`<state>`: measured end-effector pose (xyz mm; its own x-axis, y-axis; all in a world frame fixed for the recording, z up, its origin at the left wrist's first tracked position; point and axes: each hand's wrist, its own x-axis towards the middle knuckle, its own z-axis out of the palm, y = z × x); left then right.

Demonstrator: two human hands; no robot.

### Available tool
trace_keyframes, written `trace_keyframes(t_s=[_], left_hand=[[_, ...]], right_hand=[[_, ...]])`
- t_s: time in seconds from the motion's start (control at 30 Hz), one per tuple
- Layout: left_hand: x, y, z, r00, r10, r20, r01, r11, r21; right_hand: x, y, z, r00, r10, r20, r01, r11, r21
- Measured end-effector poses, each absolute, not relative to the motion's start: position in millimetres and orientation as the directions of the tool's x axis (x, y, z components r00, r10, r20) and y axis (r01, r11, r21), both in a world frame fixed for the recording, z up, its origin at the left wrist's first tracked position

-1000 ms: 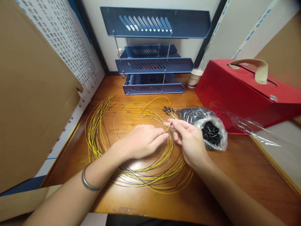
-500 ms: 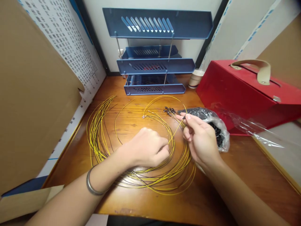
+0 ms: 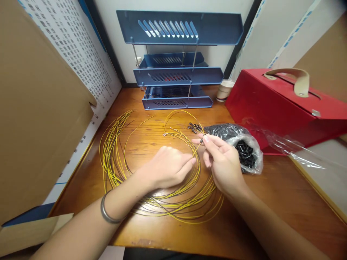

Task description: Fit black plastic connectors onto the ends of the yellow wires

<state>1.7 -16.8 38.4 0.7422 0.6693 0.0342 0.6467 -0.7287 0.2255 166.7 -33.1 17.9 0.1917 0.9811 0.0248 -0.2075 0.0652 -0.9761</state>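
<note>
Brightly lit, but your wide-angle view bent at the edges.
You caught white glare on the glossy brown wooden table [image 3: 271,202], and the top right corner darkened.

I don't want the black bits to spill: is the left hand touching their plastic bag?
Apart. The head view shows yellow wires and the right hand between the left hand and plastic bag.

Plastic bag [image 3: 223,131], red box [image 3: 268,110] block right; rack [image 3: 202,75], rear.
</note>
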Motion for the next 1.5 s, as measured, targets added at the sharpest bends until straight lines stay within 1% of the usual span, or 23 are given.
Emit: trace_keyframes(t_s=[0.13,0.2,0.27,0.37,0.43,0.5,0.7,0.97,1.2,1.27,1.33,1.43,1.5], left_hand=[[2,-19,40,0.793,0.61,-0.005,0.594,-0.77,0.234],[1,-20,41,0.796,0.605,-0.004,0.59,-0.775,0.229],[0,-20,41,0.779,0.626,0.024,0.605,-0.762,0.234],[-2,-18,40,0.755,0.649,0.088,0.616,-0.749,0.244],[-3,-16,39,0.751,0.649,0.126,0.613,-0.754,0.235],[-3,-15,39,0.755,0.641,0.139,0.607,-0.763,0.221],[-5,-13,43,0.801,0.595,0.07,0.574,-0.795,0.196],[-4,-13,39,0.818,0.574,0.036,0.563,-0.812,0.152],[-7,-13,44,0.806,0.589,0.061,0.574,-0.803,0.162],[-11,-10,49,0.779,0.623,0.065,0.608,-0.777,0.166],[-18,-5,51,0.719,0.689,0.094,0.668,-0.722,0.179],[-29,9,48,0.552,0.818,0.163,0.789,-0.576,0.216],[-38,20,41,0.407,0.898,0.167,0.876,-0.435,0.208]], right_hand=[[170,-30,18,0.247,0.969,0.022,-0.252,0.086,-0.964],[170,-30,18,0.248,0.969,0.018,-0.264,0.085,-0.961],[169,-31,18,0.216,0.976,0.008,-0.264,0.067,-0.962],[165,-33,18,0.123,0.992,-0.009,-0.25,0.022,-0.968],[163,-35,18,0.071,0.997,-0.017,-0.237,0.0,-0.971],[161,-37,18,0.056,0.998,-0.023,-0.23,-0.009,-0.973],[163,-35,18,0.104,0.994,-0.034,-0.252,-0.007,-0.968],[167,-32,17,0.16,0.987,-0.032,-0.266,0.012,-0.964],[167,-31,17,0.169,0.985,-0.019,-0.255,0.025,-0.967],[167,-31,17,0.178,0.984,-0.019,-0.251,0.026,-0.968],[167,-31,17,0.184,0.983,-0.021,-0.251,0.026,-0.968],[166,-30,16,0.181,0.983,-0.023,-0.254,0.024,-0.967],[166,-31,16,0.172,0.985,-0.022,-0.261,0.024,-0.965]])
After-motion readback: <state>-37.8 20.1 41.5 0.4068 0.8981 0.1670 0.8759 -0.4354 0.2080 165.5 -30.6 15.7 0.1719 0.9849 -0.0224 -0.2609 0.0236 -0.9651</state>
